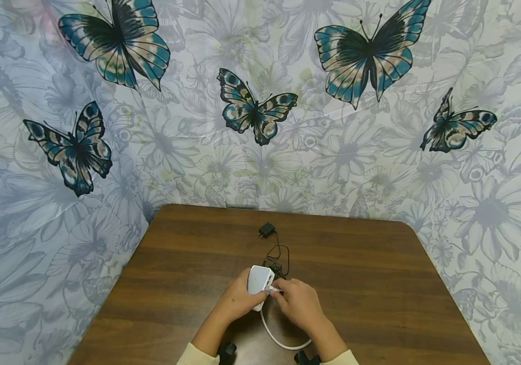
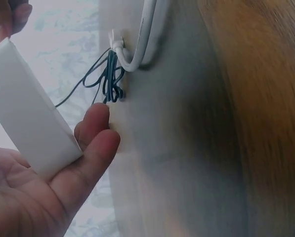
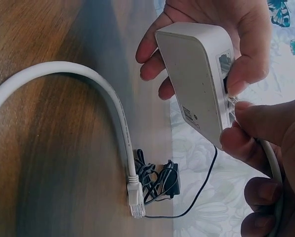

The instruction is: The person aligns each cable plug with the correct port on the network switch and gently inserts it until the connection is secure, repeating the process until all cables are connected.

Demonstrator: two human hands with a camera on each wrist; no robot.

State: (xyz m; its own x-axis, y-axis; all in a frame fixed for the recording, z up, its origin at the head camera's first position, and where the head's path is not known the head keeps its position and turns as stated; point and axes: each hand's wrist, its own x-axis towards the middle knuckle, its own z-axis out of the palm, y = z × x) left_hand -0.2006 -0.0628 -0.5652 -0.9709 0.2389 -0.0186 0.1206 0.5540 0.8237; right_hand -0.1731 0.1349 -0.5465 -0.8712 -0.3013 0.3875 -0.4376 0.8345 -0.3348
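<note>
My left hand (image 1: pixel 237 299) holds a small white router (image 1: pixel 259 280) above the table, its port side turned to the right. In the right wrist view the router (image 3: pixel 184 74) is tilted, its labelled underside and port edge showing, with the left thumb beside the ports. My right hand (image 3: pixel 290 128) pinches the clear plug (image 3: pixel 232 100) of a white Ethernet cable (image 1: pixel 271 335) right at a port; the fingertips partly hide it. The cable's other plug (image 3: pixel 136 200) lies on the table. In the left wrist view, the router's plain side (image 2: pixel 33 108) rests against the left palm.
A black power adapter (image 1: pixel 267 230) lies farther back on the brown wooden table (image 1: pixel 360 279). Its thin cord (image 1: pixel 283 248) runs toward the hands and is bundled (image 3: pixel 146 173) beside the loose plug. Behind the table hangs a butterfly-patterned cloth (image 1: pixel 242 172).
</note>
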